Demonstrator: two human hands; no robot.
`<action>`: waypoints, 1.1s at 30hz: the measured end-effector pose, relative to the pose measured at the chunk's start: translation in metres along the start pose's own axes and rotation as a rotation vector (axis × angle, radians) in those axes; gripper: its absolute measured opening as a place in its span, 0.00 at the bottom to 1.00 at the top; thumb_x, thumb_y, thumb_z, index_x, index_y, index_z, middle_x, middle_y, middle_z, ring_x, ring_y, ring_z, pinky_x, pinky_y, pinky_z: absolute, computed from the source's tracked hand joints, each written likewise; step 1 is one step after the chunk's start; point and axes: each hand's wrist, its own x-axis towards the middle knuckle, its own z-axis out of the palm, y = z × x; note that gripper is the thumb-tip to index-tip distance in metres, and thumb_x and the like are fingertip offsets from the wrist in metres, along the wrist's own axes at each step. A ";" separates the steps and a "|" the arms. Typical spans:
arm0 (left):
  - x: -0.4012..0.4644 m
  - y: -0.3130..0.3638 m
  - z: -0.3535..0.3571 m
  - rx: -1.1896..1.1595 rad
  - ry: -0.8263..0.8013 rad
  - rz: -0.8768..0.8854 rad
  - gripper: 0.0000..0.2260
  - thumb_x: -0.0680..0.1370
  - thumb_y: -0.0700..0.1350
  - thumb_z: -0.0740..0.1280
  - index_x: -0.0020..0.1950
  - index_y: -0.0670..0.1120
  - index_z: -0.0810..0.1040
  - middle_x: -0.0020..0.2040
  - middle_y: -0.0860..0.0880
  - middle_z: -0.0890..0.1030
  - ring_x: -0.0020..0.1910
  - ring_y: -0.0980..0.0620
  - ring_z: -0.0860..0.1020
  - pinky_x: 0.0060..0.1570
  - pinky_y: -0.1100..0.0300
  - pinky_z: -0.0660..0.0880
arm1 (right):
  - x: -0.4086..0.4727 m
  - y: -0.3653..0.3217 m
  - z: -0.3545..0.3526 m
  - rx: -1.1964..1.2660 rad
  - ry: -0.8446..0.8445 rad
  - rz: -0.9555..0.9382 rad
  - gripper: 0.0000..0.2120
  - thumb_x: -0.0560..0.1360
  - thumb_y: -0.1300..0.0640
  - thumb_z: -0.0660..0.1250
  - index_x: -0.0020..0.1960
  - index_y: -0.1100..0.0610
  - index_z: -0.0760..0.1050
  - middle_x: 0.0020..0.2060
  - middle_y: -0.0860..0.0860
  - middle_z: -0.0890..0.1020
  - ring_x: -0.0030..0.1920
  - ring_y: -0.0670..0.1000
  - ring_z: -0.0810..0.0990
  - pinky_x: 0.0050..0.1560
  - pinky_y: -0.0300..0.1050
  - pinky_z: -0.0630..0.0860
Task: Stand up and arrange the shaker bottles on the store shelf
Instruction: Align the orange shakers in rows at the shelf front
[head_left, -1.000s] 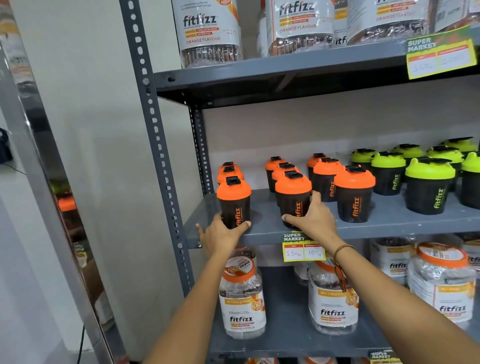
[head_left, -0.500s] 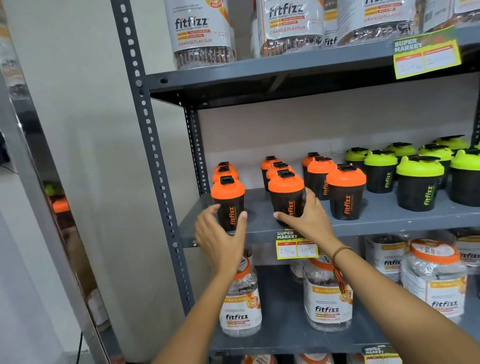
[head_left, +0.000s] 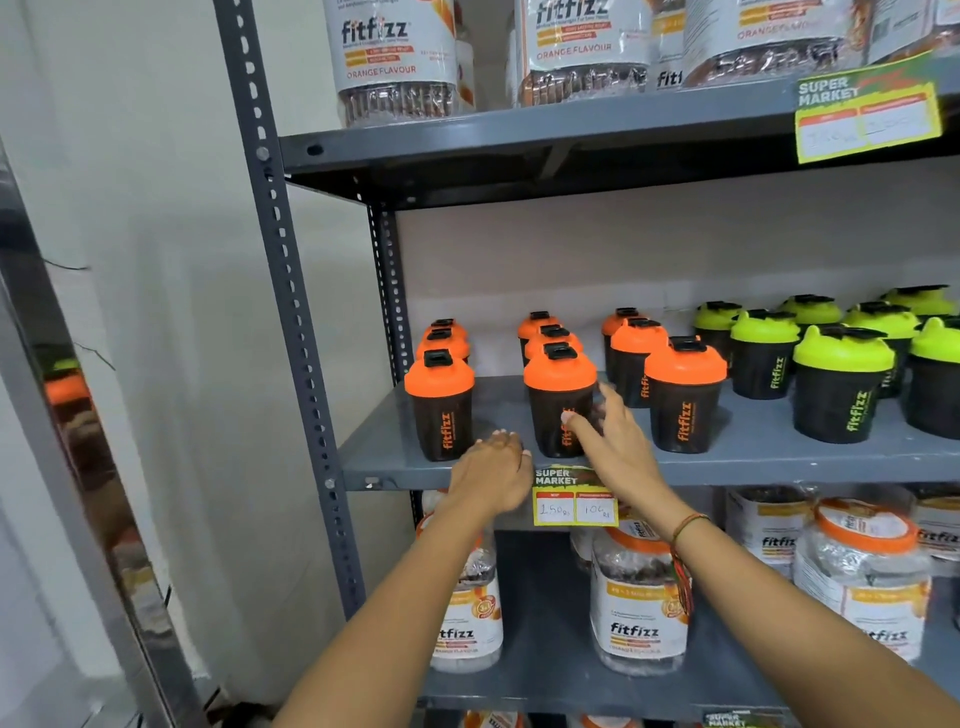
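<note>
Black shaker bottles stand upright in rows on the grey middle shelf (head_left: 769, 460). Those with orange lids are on the left and those with green lids (head_left: 839, 389) on the right. My right hand (head_left: 615, 449) wraps the lower right side of the front orange-lid shaker in the middle row (head_left: 558, 389), thumb on its front. My left hand (head_left: 491, 473) hovers at the shelf edge between that bottle and the front left orange-lid shaker (head_left: 439, 410), touching neither and holding nothing. A third front orange-lid shaker (head_left: 683, 400) stands just right of my right hand.
A yellow price tag (head_left: 574, 496) hangs on the shelf edge under my hands. Large fitfizz jars fill the shelf above (head_left: 395, 57) and the shelf below (head_left: 639, 613). The rack's perforated upright (head_left: 291, 312) and a white wall are to the left.
My left hand has let go of the front left shaker and shifted right to the shelf edge. My right hand stays on the middle front shaker. The view has moved closer.
</note>
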 end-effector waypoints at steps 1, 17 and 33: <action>0.003 0.000 0.000 0.003 -0.033 -0.016 0.21 0.82 0.49 0.49 0.70 0.39 0.67 0.71 0.39 0.70 0.70 0.42 0.68 0.69 0.50 0.63 | -0.001 -0.002 -0.001 0.070 0.030 0.018 0.31 0.79 0.42 0.64 0.78 0.50 0.60 0.73 0.53 0.71 0.72 0.54 0.71 0.70 0.56 0.69; 0.014 -0.008 0.016 0.053 0.018 0.013 0.24 0.82 0.50 0.47 0.76 0.40 0.61 0.76 0.42 0.63 0.75 0.48 0.61 0.74 0.56 0.55 | 0.184 -0.111 -0.061 -0.679 -0.430 -0.137 0.29 0.75 0.48 0.73 0.73 0.54 0.72 0.69 0.55 0.76 0.67 0.55 0.75 0.64 0.42 0.69; 0.013 -0.010 0.022 0.072 0.104 0.034 0.24 0.82 0.51 0.47 0.76 0.43 0.61 0.76 0.44 0.64 0.75 0.51 0.61 0.74 0.58 0.51 | 0.225 -0.066 -0.010 -0.566 -0.704 0.211 0.38 0.73 0.52 0.75 0.78 0.45 0.61 0.75 0.56 0.62 0.66 0.63 0.74 0.58 0.60 0.80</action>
